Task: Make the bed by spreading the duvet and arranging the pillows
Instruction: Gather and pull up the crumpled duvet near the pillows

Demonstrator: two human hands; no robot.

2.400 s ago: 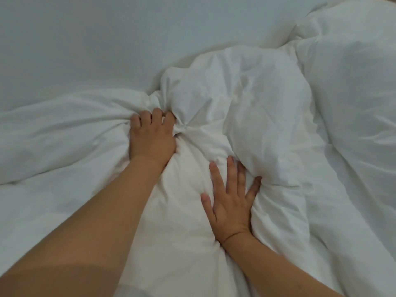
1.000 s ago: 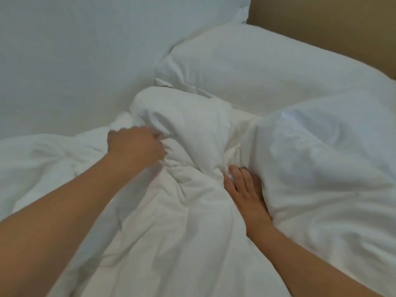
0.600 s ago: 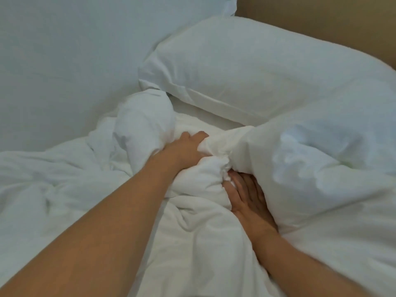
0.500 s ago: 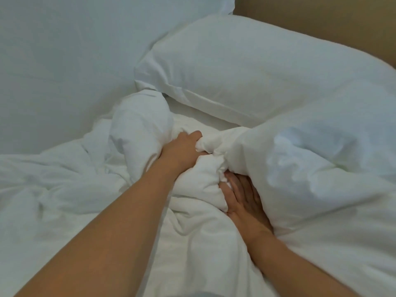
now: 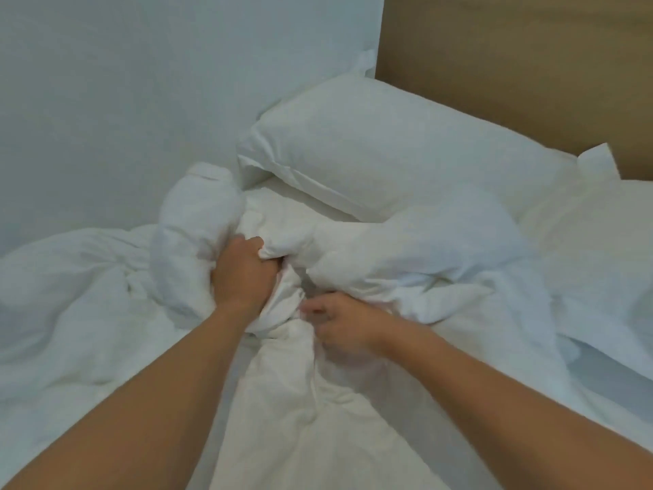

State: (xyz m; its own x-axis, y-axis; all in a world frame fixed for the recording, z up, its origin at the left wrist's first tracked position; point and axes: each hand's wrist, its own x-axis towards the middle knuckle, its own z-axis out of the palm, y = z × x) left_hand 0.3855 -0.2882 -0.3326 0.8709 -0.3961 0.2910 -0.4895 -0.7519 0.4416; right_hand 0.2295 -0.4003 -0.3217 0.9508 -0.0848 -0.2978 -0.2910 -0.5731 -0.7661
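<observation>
Left hand (image 5: 243, 274) fingers clenched tight on a bunched fold of duvet (image 5: 318, 401). Right hand (image 5: 348, 321) fingers curled into the cloth beside it, blurred. Pillow (image 5: 381, 150) lies against headboard (image 5: 512, 54).

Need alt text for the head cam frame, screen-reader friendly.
Two bare hands work a bunched white duvet in mid-bed: the left hand has a closed grip on a fold, the blurred right hand pinches fabric beside it. Behind lie a white pillow against a tan headboard, and a pale wall left.
</observation>
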